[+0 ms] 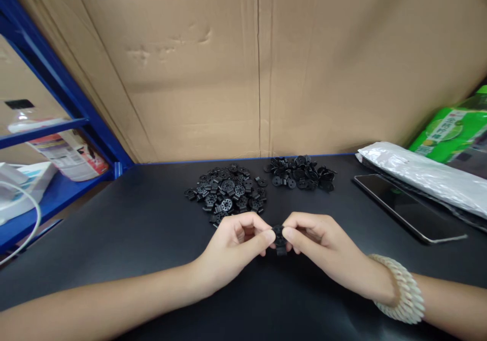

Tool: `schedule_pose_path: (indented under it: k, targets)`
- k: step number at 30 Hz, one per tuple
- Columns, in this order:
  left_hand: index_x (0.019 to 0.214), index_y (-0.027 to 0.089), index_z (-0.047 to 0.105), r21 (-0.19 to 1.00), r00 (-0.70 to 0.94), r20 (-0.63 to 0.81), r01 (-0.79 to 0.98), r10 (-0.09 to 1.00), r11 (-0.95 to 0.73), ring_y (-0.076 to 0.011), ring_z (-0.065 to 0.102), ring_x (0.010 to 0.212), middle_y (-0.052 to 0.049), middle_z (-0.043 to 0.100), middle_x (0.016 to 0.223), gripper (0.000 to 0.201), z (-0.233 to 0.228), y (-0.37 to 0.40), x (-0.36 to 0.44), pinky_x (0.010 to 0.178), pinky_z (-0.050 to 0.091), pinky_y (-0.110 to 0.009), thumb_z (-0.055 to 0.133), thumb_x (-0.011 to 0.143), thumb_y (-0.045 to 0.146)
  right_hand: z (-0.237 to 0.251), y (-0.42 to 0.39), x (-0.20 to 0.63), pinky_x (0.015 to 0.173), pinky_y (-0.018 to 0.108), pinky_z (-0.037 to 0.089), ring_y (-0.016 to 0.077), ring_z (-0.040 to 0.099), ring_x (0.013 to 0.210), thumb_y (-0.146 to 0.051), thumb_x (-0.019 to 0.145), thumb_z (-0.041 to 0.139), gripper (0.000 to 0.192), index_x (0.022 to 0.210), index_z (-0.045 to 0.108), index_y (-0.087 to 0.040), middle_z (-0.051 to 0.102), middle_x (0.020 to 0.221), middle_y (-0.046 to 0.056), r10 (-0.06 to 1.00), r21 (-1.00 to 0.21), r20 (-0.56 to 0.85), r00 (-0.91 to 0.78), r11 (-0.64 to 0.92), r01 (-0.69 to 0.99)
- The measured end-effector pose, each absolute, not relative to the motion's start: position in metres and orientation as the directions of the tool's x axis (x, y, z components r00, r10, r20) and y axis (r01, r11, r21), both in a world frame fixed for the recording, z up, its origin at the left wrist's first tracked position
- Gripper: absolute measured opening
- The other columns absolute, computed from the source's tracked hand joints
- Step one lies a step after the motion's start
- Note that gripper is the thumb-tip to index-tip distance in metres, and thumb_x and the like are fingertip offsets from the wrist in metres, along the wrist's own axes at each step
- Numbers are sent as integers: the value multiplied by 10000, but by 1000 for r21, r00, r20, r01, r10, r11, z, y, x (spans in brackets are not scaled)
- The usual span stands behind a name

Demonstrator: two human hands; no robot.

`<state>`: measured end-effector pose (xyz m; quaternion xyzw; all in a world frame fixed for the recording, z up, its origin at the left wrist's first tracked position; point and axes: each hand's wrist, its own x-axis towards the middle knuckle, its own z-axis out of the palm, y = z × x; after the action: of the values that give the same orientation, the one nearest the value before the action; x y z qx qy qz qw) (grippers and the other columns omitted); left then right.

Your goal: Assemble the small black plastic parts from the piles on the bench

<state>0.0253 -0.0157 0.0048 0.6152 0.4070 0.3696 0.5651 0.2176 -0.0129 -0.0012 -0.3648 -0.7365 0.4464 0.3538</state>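
Note:
My left hand (pixel 234 247) and my right hand (pixel 317 244) meet over the black table (pixel 133 239), fingertips pinching one small black plastic part (pixel 279 237) between them. Just beyond my left hand lies a pile of black round perforated discs (pixel 227 193). A second, smaller pile of black parts (pixel 300 172) sits further back to the right. A pale beaded bracelet (pixel 401 293) circles my right wrist.
A dark phone (pixel 405 206) lies flat at the right, beside a silver plastic bag (pixel 426 176) and a green package (pixel 452 133). Brown cardboard (pixel 243 67) walls the back. Blue shelving (pixel 57 128) with a bottle and boxes stands at the left.

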Motion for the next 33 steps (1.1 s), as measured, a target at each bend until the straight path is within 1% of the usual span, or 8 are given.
schedule_pose_path:
  k: [3,6,9,12,18,26,30,33]
  targets:
    - [734,138,628,988,367,39,126,930,-91,-105,518,577,7,597,651,164,8,-16,22,570,442,-223,655,798,287,-3,-10,220,605,233,428,130,545,655,-382,936,515,297,762,637,-175,619,706,9,846,-925,181,-501,319,206]
    - [814,152,641,931,286,237,207,928,-301,-115,535,598,8,603,680,115,20,-6,10,565,443,-223,624,826,266,-4,-7,223,625,238,438,132,546,663,-385,948,488,296,826,663,-180,626,721,13,865,-933,162,-476,291,213]
    - [839,160,644,733,199,491,431,848,-526,-141,577,682,-10,634,752,102,37,18,-9,640,464,-245,608,847,254,-3,-6,222,621,235,441,129,540,651,-383,944,485,296,837,670,-179,621,709,12,885,-949,130,-447,241,201]
    - [837,159,664,476,233,594,670,770,-570,-169,578,749,-34,646,800,127,48,47,-25,708,459,-287,586,859,257,-2,-5,220,616,243,438,133,536,647,-393,936,487,312,802,661,-171,615,697,16,886,-962,106,-451,206,179]
    - [737,165,690,386,292,552,741,781,-550,-231,575,898,-56,629,867,127,39,76,-35,848,444,-381,618,808,241,-2,-7,218,628,253,422,141,533,660,-378,942,469,326,788,663,-167,616,695,22,868,-957,104,-485,221,191]
    - [931,175,609,355,276,628,730,727,-584,-236,546,975,-62,609,963,126,30,50,-18,888,446,-402,550,822,156,-1,-7,217,631,247,412,137,534,659,-350,944,448,331,778,657,-154,617,692,22,862,-942,102,-497,244,229]
    - [988,181,600,387,538,541,523,646,-760,-199,550,950,-61,598,975,209,18,4,7,866,460,-332,537,814,84,-1,-2,222,629,251,415,142,550,670,-315,927,473,275,766,641,-167,625,707,16,864,-902,167,-475,328,281]
    - [1050,166,582,464,727,390,374,565,-803,-191,554,922,-79,598,995,272,7,-19,17,831,477,-301,542,801,65,5,16,242,608,257,409,149,556,671,-304,905,507,219,771,629,-181,638,739,16,865,-780,293,-407,462,422]
